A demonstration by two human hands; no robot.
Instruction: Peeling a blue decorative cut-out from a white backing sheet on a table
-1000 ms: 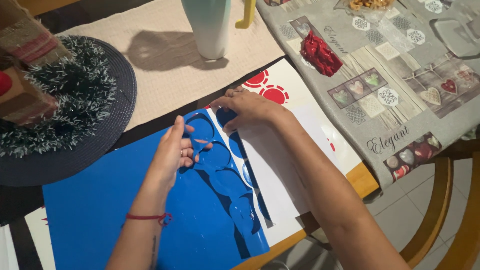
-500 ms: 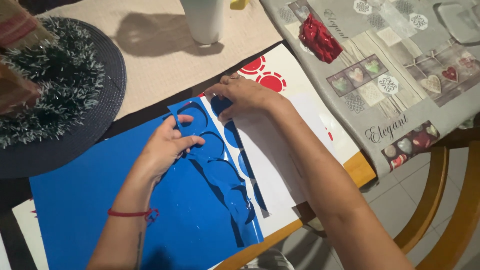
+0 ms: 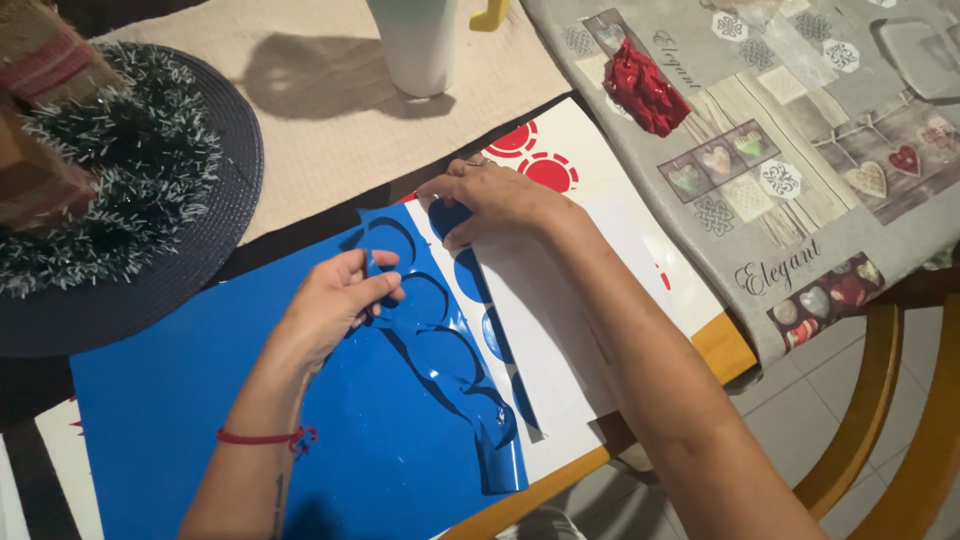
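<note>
Two hands: left hand [image 3: 335, 300] pinches blue sheet [image 3: 200, 420], right hand [image 3: 495, 200] presses white backing [image 3: 560, 330]

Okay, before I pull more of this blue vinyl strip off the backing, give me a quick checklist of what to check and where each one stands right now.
1. Left hand has a pinch on the blue vinyl strip: ok, fingers closed on its upper part.
2. Right hand pins the white backing sheet: ok, pressed flat near the top blue circle.
3. Cut circles stay on the backing: ok for those in view; the ones under the lifted strip, cannot tell.
4. Strip free of tears: cannot tell, it curls and glares.
5. White cup clear of the pull: ok, it stands apart on the beige mat.
</note>
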